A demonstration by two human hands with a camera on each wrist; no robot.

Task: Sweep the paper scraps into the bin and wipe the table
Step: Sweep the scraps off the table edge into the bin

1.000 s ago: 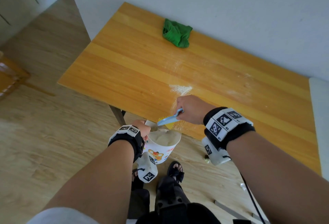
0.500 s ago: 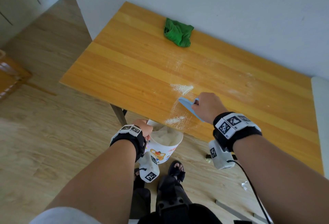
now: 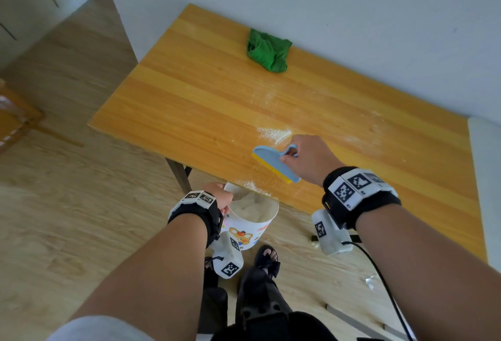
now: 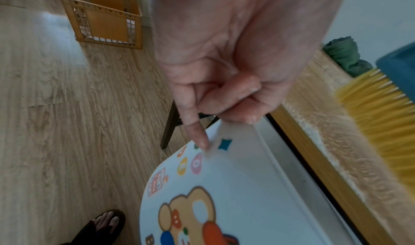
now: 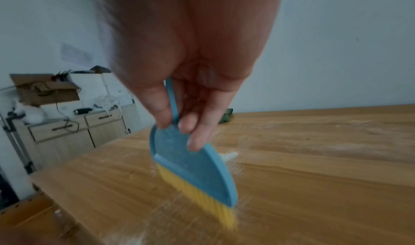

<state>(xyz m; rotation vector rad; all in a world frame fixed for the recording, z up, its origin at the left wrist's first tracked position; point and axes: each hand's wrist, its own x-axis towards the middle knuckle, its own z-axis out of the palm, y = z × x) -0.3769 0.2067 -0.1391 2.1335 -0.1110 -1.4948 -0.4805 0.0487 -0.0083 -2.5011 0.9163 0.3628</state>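
My right hand (image 3: 309,160) (image 5: 179,122) grips the handle of a small blue brush (image 3: 273,163) (image 5: 197,170) with yellow bristles, which touch the wooden table (image 3: 189,102) near its front edge. A small white pile of scraps (image 3: 273,132) lies just beyond the brush, and a thin line of scraps (image 3: 253,186) sits at the table's edge. My left hand (image 3: 221,195) (image 4: 224,96) pinches the rim of a white cartoon-printed bin (image 3: 250,224) (image 4: 224,195), held under the table edge and partly filled with white scraps. A green cloth (image 3: 268,50) lies crumpled at the table's back.
The table stands against a white wall. An orange crate (image 4: 105,16) sits on the wood floor to the left. My sandalled feet (image 3: 267,258) are below the bin. A cable (image 3: 379,273) trails from my right wrist. Faint white dust streaks (image 3: 355,139) mark the table's right side.
My right hand has lifted the brush from the bin's rim back onto the table and turned its bristles down behind the edge scraps. The left hand keeps the bin in place.
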